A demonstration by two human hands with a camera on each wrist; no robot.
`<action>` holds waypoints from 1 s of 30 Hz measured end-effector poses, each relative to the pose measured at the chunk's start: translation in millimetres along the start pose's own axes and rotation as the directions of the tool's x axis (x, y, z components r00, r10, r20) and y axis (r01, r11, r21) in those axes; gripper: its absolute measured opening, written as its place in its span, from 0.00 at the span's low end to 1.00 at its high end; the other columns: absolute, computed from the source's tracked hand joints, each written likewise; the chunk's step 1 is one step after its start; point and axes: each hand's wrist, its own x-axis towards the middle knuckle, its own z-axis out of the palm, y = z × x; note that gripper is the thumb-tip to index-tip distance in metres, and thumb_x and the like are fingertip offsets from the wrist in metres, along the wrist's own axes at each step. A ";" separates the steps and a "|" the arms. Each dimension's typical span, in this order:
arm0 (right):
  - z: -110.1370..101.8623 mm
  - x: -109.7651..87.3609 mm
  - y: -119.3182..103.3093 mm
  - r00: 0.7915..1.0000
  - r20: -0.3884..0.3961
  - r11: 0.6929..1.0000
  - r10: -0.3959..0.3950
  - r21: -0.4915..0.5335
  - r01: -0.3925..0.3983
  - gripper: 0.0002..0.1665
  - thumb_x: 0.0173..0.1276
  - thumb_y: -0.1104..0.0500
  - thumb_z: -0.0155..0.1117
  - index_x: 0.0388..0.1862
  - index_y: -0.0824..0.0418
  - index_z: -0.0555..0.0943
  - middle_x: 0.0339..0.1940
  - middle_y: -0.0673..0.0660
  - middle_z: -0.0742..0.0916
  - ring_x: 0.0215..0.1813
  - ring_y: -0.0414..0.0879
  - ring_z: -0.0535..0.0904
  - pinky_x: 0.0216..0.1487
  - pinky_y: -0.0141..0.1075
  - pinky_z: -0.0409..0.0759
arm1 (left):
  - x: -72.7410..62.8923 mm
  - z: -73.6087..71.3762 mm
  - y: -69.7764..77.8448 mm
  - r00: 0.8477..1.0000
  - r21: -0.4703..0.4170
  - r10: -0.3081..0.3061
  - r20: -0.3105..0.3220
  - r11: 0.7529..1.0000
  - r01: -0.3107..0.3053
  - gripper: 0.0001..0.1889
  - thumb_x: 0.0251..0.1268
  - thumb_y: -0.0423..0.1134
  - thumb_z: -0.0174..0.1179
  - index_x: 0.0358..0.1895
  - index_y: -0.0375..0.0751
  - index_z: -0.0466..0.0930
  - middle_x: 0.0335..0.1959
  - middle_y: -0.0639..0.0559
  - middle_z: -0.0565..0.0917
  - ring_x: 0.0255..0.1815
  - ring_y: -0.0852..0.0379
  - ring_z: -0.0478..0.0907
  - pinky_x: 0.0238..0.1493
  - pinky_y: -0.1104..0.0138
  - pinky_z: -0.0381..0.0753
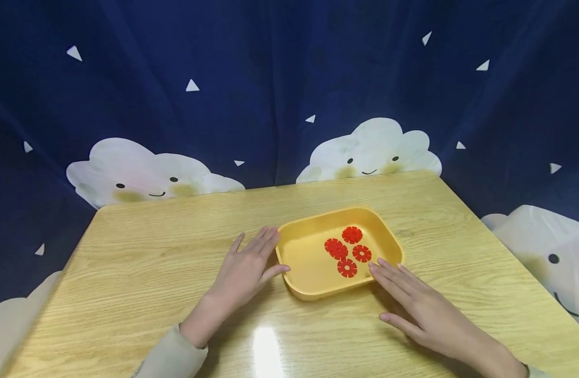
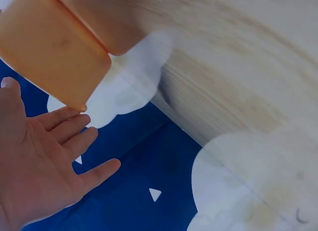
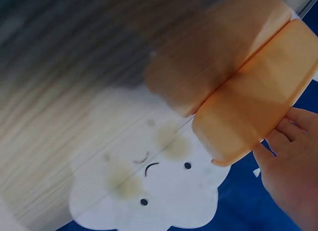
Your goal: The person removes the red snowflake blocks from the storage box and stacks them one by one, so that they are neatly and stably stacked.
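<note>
"How do the left hand [image 1: 243, 272] and right hand [image 1: 421, 311] lie?"

"Both have straight fingers and grip nothing. The left touches the left end of the yellow tray [image 1: 304, 265]; the right has its fingertips at the rim near the front right corner."

"Which step would you call this?"

"Steadying or placing the tray, I'd judge. Sliding it would call for even pressure from both sides; lifting would need fingers curled under the rim."

"And inside?"

"Red notched discs [image 1: 347, 268], mostly toward the right half, some overlapping. Whether the far one is a stack, I can't tell."

"Beyond that?"

"The tray sits on the wooden desk [image 1: 166, 252], with a dark blue curtain [image 1: 251, 100] behind."
</note>
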 end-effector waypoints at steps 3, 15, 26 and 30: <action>1.4 2.6 -8.5 1.000 0.014 1.000 -0.023 0.005 0.023 0.49 0.67 0.44 0.65 0.80 0.54 0.53 0.79 0.52 0.60 0.77 0.47 0.54 0.75 0.31 0.40 | -2.9 0.4 -5.4 1.000 0.007 -0.012 -0.011 1.000 0.012 0.39 0.69 0.65 0.48 0.72 0.38 0.65 0.74 0.47 0.63 0.74 0.51 0.59 0.70 0.44 0.56; 9.7 16.5 -36.4 0.988 -0.029 0.988 -0.154 0.025 0.155 0.52 0.64 0.43 0.67 0.79 0.55 0.53 0.78 0.54 0.62 0.76 0.51 0.58 0.75 0.33 0.43 | -15.8 -4.9 -23.2 0.996 -0.039 -0.083 -0.009 0.996 0.083 0.38 0.70 0.63 0.49 0.73 0.38 0.63 0.74 0.47 0.62 0.74 0.50 0.59 0.71 0.43 0.54; 10.2 20.4 -36.3 0.985 -0.042 0.986 -0.167 0.018 0.167 0.52 0.64 0.42 0.67 0.79 0.55 0.54 0.78 0.53 0.62 0.76 0.50 0.58 0.75 0.34 0.44 | -15.8 -6.2 -26.3 0.997 -0.080 -0.081 -0.003 0.994 0.081 0.38 0.72 0.62 0.49 0.73 0.36 0.62 0.74 0.45 0.62 0.74 0.49 0.58 0.70 0.43 0.56; 10.1 19.5 -37.6 0.988 -0.020 0.989 -0.150 0.016 0.150 0.51 0.65 0.42 0.66 0.80 0.54 0.53 0.78 0.53 0.62 0.76 0.49 0.57 0.75 0.33 0.43 | -13.2 -7.3 -24.9 0.997 -0.146 -0.072 0.005 0.987 0.072 0.38 0.71 0.60 0.51 0.73 0.35 0.61 0.74 0.44 0.62 0.75 0.47 0.58 0.70 0.44 0.57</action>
